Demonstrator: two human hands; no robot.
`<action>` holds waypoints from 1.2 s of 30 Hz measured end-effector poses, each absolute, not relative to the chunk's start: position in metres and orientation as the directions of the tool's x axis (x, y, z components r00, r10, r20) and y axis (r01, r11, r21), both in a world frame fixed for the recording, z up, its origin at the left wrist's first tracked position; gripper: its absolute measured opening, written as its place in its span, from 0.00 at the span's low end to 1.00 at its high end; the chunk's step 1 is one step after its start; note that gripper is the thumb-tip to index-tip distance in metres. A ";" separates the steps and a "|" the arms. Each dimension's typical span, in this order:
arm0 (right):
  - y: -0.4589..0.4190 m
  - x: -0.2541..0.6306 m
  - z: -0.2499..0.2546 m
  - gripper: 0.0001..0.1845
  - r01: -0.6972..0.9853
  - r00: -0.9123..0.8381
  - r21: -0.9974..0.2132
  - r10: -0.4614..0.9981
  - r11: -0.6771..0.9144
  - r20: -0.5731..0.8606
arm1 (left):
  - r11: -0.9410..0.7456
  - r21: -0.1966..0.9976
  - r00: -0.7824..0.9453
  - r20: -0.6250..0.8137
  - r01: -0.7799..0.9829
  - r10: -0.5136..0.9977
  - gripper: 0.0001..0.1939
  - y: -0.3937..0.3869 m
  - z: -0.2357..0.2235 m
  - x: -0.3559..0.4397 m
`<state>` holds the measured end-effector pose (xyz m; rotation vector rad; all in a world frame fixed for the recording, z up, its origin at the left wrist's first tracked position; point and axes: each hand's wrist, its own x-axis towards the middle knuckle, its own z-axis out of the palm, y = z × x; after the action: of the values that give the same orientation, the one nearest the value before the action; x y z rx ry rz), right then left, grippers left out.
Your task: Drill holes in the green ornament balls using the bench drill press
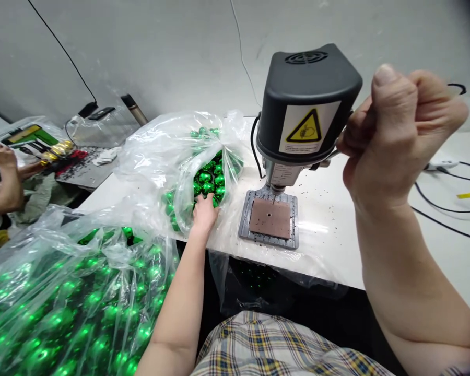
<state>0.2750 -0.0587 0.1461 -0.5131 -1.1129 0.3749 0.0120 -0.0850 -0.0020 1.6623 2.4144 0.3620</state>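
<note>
My right hand (pixel 395 125) is closed round the feed lever of a small black bench drill press (pixel 311 89), and most of the lever is hidden inside it. My left hand (pixel 206 211) reaches into the mouth of a clear plastic bag (pixel 182 196), its fingers apart against shiny green balls (pixel 207 180). Below the chuck (pixel 279 190), a brown square board (pixel 270 224) with one dark hole lies on the grey drill base (pixel 246 235). The thin bit points down just above the board, near the hole.
Dark shavings dot the white table (pixel 325 209). A large clear bag of green balls (pixel 82 303) stands at the front left. Another person's hand (pixel 2 155) is at far left, near gold balls (pixel 58 151). Black cables (pixel 434 206) lie at right.
</note>
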 end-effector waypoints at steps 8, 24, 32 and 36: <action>-0.055 0.275 0.144 0.24 -0.027 0.400 -0.516 0.483 0.856 0.779 | -0.131 0.964 -0.343 0.206 0.230 0.916 0.35 -0.120 0.009 0.022; -0.053 0.276 0.145 0.27 -0.014 0.368 -0.531 0.498 0.847 0.785 | -0.203 0.865 -0.003 0.230 0.459 0.973 0.26 -0.114 -0.028 0.092; -0.060 0.275 0.148 0.25 0.012 0.366 -0.576 0.532 0.817 0.763 | -0.265 0.839 0.097 0.250 0.476 0.963 0.25 -0.097 -0.033 0.105; -0.059 0.275 0.149 0.25 0.025 0.371 -0.578 0.529 0.816 0.763 | -0.297 0.831 0.116 0.276 0.469 0.954 0.26 -0.092 -0.038 0.112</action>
<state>0.2751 -0.0588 0.1486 -0.5558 -1.1586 0.3449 0.1120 -0.0920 -0.0383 1.8367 1.3787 1.1150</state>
